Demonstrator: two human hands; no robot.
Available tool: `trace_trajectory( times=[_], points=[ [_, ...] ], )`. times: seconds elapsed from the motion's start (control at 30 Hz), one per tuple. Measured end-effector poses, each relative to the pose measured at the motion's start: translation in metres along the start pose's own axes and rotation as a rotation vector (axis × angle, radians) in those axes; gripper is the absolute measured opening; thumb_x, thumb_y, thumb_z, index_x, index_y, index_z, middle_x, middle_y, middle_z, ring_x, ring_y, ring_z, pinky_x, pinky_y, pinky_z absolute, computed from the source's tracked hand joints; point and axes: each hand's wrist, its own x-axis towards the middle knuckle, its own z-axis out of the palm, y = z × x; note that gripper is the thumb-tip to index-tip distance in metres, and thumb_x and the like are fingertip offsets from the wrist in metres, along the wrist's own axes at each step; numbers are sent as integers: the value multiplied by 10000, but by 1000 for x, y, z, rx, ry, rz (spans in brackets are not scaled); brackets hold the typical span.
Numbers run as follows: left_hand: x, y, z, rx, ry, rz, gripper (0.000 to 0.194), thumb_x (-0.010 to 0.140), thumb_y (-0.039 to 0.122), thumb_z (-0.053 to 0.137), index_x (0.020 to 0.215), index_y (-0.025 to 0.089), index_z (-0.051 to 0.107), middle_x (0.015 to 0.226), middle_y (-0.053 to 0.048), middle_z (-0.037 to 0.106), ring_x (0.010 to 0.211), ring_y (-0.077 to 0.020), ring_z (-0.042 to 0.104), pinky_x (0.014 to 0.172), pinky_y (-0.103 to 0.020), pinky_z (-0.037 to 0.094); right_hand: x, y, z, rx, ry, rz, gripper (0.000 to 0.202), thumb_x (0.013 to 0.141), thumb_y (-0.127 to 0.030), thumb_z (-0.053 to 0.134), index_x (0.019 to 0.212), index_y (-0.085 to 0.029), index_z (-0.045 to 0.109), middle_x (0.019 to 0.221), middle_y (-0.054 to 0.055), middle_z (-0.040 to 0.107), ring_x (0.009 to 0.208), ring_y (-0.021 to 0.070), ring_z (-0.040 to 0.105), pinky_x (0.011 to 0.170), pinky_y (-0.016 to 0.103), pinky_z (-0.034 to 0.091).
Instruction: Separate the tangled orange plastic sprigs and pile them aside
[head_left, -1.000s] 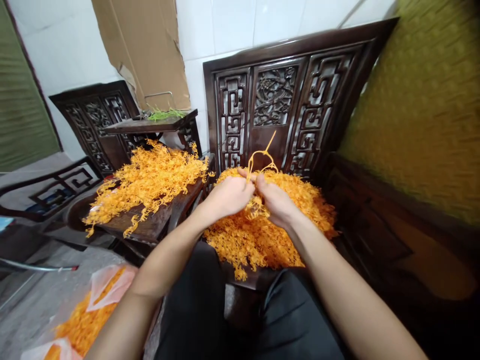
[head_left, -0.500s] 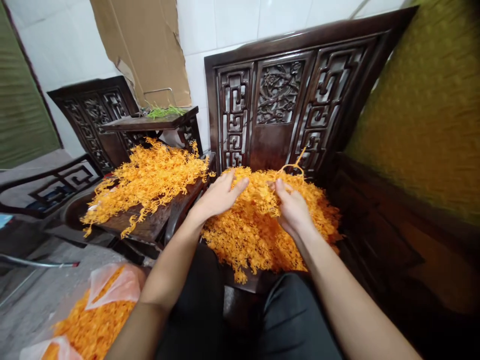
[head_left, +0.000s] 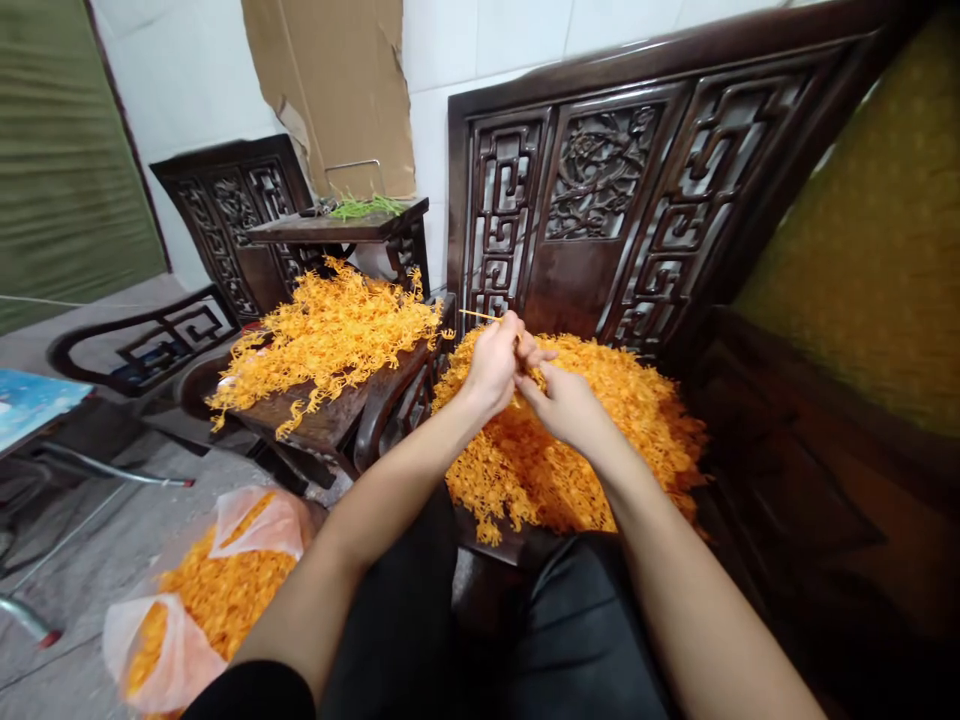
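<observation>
My left hand point(head_left: 493, 368) is closed on a thin orange plastic piece point(head_left: 478, 315), whose straight stem sticks out to the left past the fingers. Against it, my right hand point(head_left: 574, 402) has its thumb and fingers pinched at the same spot; most of the piece is hidden between the two hands. Just below and behind them lies a big heap of small orange plastic pieces point(head_left: 630, 410), piled on the seat of a dark carved wooden chair point(head_left: 574, 280).
To the left, a second orange heap point(head_left: 345, 325) covers another wooden chair. A small side table point(head_left: 337, 228) between the chairs bears green strands point(head_left: 367, 207). On the floor at lower left stands a plastic bag point(head_left: 176, 640) of orange pieces, near a blue-topped folding table point(head_left: 37, 405).
My left hand has come over from the pile to my right hand and closed on the orange piece. The piece's stem now points left instead of up. The view has shifted left.
</observation>
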Motion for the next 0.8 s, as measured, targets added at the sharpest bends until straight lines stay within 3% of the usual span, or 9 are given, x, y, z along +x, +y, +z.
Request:
trace_trajectory(
  times=[0.1,0.27,0.4,0.5,0.57,0.67,0.73,0.8],
  points=[
    [6,4,-2,-159,115,-74,384,1070,360,374,723,194,368,541,89,289,455,-63,307,642,-225,454,5,-4,-2,-163,-84,37,432,1009,-476,389,1081,-159,674,833,141,743,743,275,689,654,336,434],
    [18,7,-1,-261,277,-160,362,1076,259,329,719,200,344,562,91,235,438,-68,192,522,-213,328,9,-3,-8,-314,-181,120,447,1002,-482,404,1029,-139,689,905,209,747,795,310,704,664,357,438],
    [24,6,7,-301,262,-139,362,1065,206,328,704,198,312,565,86,224,428,-58,167,492,-206,237,4,-1,-16,-371,-176,158,397,986,-447,430,1054,-140,673,975,222,738,845,319,700,691,367,441],
    [29,2,9,-310,223,-130,374,1067,232,339,696,197,315,560,90,212,428,-55,168,502,-206,255,0,1,-16,-326,-64,128,345,967,-450,468,1011,-158,649,943,192,722,848,309,662,712,373,433],
    [31,0,7,-290,159,-130,378,1063,275,372,696,195,333,558,88,246,438,-56,235,543,-208,331,-4,4,-14,-185,16,109,305,945,-450,499,878,-182,628,836,138,692,810,283,617,722,371,425],
    [24,2,-1,-87,22,-214,322,1044,357,417,783,174,460,655,17,497,589,-100,518,702,-266,478,-9,12,-12,343,28,161,386,892,-563,555,761,-202,595,730,51,634,709,217,549,694,344,415],
    [9,9,-10,235,-9,-197,266,1012,400,484,966,146,548,906,-86,646,837,-162,646,830,-323,514,-14,18,-13,698,17,235,428,812,-628,642,768,-203,615,739,21,635,691,189,536,680,323,411],
    [-14,20,-18,680,25,12,356,953,400,591,1198,147,540,1165,-145,644,1054,-209,645,946,-366,500,-19,22,-18,854,-1,312,446,726,-633,732,764,-201,628,737,8,630,693,176,529,670,312,399]
  ],
)
